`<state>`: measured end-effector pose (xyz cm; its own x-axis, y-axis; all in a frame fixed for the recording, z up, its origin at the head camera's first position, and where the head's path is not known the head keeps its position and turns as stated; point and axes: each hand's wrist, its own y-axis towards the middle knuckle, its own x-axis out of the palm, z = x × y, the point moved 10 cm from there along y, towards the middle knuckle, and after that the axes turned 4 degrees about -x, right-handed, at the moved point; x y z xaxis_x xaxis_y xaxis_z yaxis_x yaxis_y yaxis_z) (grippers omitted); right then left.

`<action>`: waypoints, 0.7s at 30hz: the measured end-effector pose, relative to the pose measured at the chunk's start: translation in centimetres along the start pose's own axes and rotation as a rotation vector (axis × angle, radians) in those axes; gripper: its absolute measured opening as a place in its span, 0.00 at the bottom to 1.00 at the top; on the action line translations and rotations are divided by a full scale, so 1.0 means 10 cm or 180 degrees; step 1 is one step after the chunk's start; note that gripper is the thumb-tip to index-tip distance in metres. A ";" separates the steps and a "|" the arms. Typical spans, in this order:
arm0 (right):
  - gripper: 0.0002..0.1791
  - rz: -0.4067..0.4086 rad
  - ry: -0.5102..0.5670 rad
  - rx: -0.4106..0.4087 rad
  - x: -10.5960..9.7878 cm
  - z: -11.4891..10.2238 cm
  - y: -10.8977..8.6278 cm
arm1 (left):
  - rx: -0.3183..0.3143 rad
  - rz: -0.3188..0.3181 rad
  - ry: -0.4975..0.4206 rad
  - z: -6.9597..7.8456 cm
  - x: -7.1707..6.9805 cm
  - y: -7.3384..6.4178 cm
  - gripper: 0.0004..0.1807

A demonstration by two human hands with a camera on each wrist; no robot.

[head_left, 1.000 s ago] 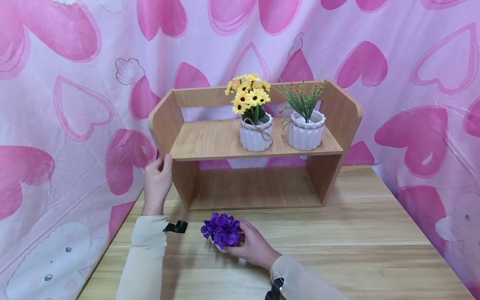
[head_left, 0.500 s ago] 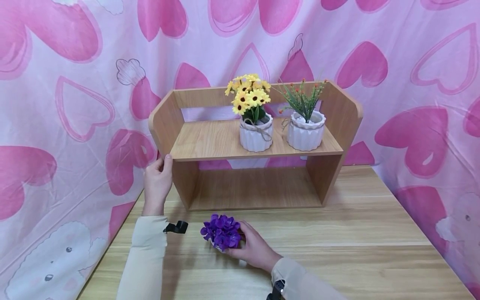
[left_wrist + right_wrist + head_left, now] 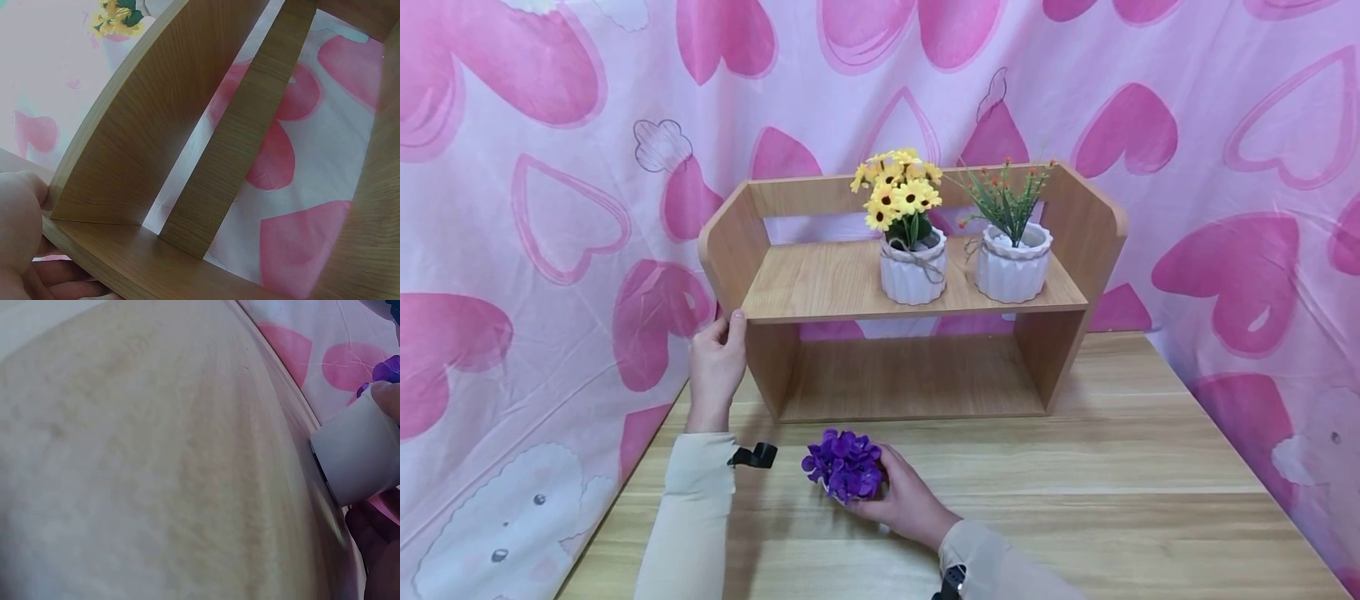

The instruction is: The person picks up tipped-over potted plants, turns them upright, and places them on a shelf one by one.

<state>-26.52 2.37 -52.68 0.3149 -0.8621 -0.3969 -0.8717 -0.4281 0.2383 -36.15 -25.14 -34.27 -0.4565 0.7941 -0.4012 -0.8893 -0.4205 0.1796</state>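
Observation:
My left hand [image 3: 717,367] grips the left side panel of a two-tier wooden shelf [image 3: 808,279], its thumb at the front edge where the upper board meets the panel. In the left wrist view, curled fingers [image 3: 65,281] lie along the outer side of that panel. In front of the shelf, my right hand [image 3: 910,496] holds a potted purple flower [image 3: 844,465] from the right side. The right wrist view shows its plain white pot [image 3: 356,453] between thumb and fingers, low at the table; whether the base touches the surface I cannot tell.
A yellow-flowered plant in a white pot [image 3: 913,271] stands mid-right on the upper board. To its right is a white pot [image 3: 1011,267] with green stems and small orange-red blooms. The shelf stands on a wooden table [image 3: 1112,500], with a pink heart-patterned curtain [image 3: 1217,167] behind.
The right hand and the purple flower have shifted only very slightly. My left hand keeps the same grip, and the shelf and its pots stay in place.

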 end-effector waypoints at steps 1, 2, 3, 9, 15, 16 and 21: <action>0.44 0.0018 -0.0019 -0.0013 0.00 0.00 0.00 | -0.0004 -0.0003 -0.0009 0.00 0.00 0.00 0.33; 0.44 0.0032 -0.0050 -0.0019 0.00 0.00 0.00 | -0.0001 -0.0002 -0.0019 -0.01 0.00 0.00 0.33; 0.43 0.0047 -0.0074 -0.0027 0.00 0.00 0.00 | 0.0000 -0.0007 -0.0028 -0.01 0.00 0.00 0.33; 0.41 0.0101 -0.0195 -0.0090 0.00 -0.03 0.01 | 0.0013 -0.0007 -0.0024 -0.01 0.00 0.00 0.33; 0.41 0.0073 -0.0205 -0.0060 0.01 -0.04 0.00 | 0.0059 0.0040 0.0007 -0.01 -0.01 0.00 0.33; 0.41 0.0071 -0.0205 -0.0046 0.01 -0.03 0.00 | 0.0062 0.0046 0.0010 -0.01 -0.01 0.01 0.33; 0.40 0.0078 -0.0170 -0.0007 0.01 -0.03 0.01 | 0.0068 0.0049 0.0012 0.00 0.00 0.01 0.32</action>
<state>-26.47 2.15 -52.47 0.2728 -0.8568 -0.4376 -0.8781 -0.4076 0.2506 -36.24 -25.26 -34.27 -0.4701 0.7860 -0.4015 -0.8826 -0.4232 0.2048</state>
